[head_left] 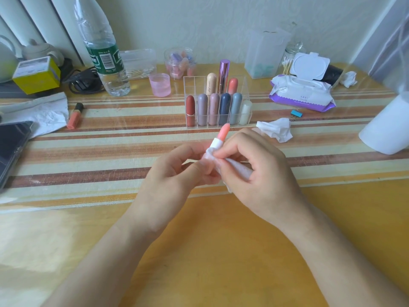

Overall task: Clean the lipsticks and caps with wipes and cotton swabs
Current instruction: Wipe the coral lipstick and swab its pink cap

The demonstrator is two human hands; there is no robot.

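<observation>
An uncapped lipstick point(222, 135) with a peach-pink bullet and white inner tube points up and away from me above the striped mat. My left hand point(174, 173) grips its lower body, which is hidden by fingers. My right hand point(254, 167) pinches a white wipe point(234, 168) wrapped round the tube just below the white collar. Behind stands a clear acrylic organizer point(218, 126) holding several capped lipsticks. An open purple wipes pack point(303, 94) lies at the back right, with a jar of cotton swabs point(287, 63) behind it.
A used crumpled wipe point(276, 128) lies right of my hands. An orange lip gloss point(75, 116) and tissue point(44, 114) sit left, beside a phone point(11, 147). A water bottle point(101, 47), pink cup point(159, 84) and white roll point(387, 127) stand around.
</observation>
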